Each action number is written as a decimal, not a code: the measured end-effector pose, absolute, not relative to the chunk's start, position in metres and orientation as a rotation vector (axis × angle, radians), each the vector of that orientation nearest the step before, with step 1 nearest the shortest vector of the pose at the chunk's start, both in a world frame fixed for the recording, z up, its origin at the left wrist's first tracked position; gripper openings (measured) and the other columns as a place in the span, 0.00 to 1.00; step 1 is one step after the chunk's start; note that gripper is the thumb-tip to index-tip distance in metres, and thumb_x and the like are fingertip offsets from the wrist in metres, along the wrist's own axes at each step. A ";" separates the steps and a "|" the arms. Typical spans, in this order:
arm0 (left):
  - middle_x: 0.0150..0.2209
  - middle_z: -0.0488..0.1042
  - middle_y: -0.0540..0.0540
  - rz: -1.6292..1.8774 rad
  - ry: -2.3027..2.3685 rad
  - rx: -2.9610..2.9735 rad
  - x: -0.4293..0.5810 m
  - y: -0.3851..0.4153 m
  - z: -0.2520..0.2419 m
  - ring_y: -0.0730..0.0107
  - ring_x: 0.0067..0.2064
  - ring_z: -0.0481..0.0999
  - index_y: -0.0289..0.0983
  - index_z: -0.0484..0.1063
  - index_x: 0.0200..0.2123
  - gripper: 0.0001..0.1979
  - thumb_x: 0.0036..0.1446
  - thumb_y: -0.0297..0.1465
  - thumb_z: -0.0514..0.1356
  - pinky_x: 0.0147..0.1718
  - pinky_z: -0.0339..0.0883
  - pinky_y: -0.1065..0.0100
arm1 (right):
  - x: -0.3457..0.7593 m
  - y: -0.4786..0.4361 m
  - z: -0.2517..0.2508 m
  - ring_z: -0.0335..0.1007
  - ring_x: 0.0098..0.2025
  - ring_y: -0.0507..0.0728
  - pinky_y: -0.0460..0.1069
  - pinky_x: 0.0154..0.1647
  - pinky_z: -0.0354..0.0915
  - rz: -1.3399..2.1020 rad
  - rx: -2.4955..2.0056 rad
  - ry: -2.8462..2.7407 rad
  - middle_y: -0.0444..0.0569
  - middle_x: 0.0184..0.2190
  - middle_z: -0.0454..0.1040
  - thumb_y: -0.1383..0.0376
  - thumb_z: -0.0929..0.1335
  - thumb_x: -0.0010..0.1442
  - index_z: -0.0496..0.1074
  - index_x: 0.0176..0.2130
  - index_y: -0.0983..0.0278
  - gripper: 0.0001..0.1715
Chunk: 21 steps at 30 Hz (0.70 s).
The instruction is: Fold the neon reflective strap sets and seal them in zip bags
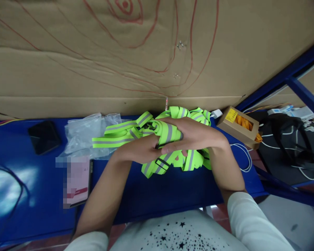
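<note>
Both of my hands close around a rolled bundle of lime-yellow reflective strap [170, 133] with a grey stripe. My left hand [143, 149] holds the bundle from the near left side, its fingers mostly hidden behind the strap. On the other side, my right hand [192, 134] wraps over the roll, with the thumb along the near edge. More of the same straps [191, 160] lie heaped on the blue table under and behind my hands. A black slider buckle [162, 164] shows on one strap in front. Loose strap ends [112, 141] stretch to the left.
Clear plastic bags [86, 134] and a dark flat box [44, 137] lie left on the blue table [157, 198], near a phone [80, 181]. To the right are a cardboard box [238, 125] with orange contents, a white charger [216, 113] and cables. A cardboard wall [81, 80] rises behind.
</note>
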<state>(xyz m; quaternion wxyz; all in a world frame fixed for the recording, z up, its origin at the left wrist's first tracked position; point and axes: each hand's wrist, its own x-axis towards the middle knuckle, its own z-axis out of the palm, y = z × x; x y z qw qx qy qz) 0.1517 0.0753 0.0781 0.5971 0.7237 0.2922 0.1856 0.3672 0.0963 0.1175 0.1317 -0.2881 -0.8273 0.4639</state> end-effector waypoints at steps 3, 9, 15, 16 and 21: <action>0.28 0.79 0.49 0.385 0.703 1.686 0.152 0.074 0.084 0.60 0.41 0.81 0.35 0.79 0.32 0.14 0.61 0.41 0.67 0.43 0.76 0.66 | 0.362 0.095 0.117 0.77 0.20 0.53 0.47 0.30 0.70 1.297 -0.848 -2.356 0.39 0.30 0.83 0.49 0.75 0.62 0.69 0.65 0.57 0.37; 0.37 0.85 0.43 0.397 0.505 1.357 0.160 0.077 0.082 0.58 0.46 0.84 0.36 0.82 0.38 0.14 0.60 0.42 0.69 0.51 0.77 0.61 | 0.360 0.088 0.121 0.83 0.46 0.62 0.54 0.50 0.72 0.794 -0.948 -2.338 0.49 0.45 0.84 0.47 0.74 0.62 0.75 0.60 0.60 0.33; 0.41 0.85 0.40 0.369 0.401 1.435 0.164 0.077 0.087 0.61 0.45 0.84 0.35 0.81 0.46 0.12 0.67 0.37 0.64 0.47 0.77 0.64 | 0.376 0.082 0.132 0.79 0.42 0.60 0.52 0.42 0.72 0.907 -1.038 -2.016 0.48 0.40 0.83 0.45 0.72 0.64 0.80 0.42 0.62 0.24; 0.41 0.85 0.41 0.353 0.392 1.485 0.164 0.076 0.090 0.62 0.45 0.84 0.35 0.80 0.46 0.12 0.68 0.37 0.63 0.46 0.77 0.65 | 0.378 0.084 0.132 0.79 0.41 0.59 0.50 0.40 0.73 1.035 -1.012 -1.973 0.46 0.38 0.82 0.45 0.72 0.63 0.79 0.42 0.62 0.24; 0.44 0.84 0.42 0.378 0.419 1.726 0.164 0.072 0.097 0.64 0.48 0.83 0.36 0.80 0.46 0.12 0.71 0.34 0.58 0.50 0.74 0.67 | 0.379 0.098 0.123 0.76 0.42 0.55 0.48 0.41 0.71 1.267 -0.928 -1.859 0.46 0.45 0.80 0.47 0.74 0.62 0.76 0.50 0.62 0.26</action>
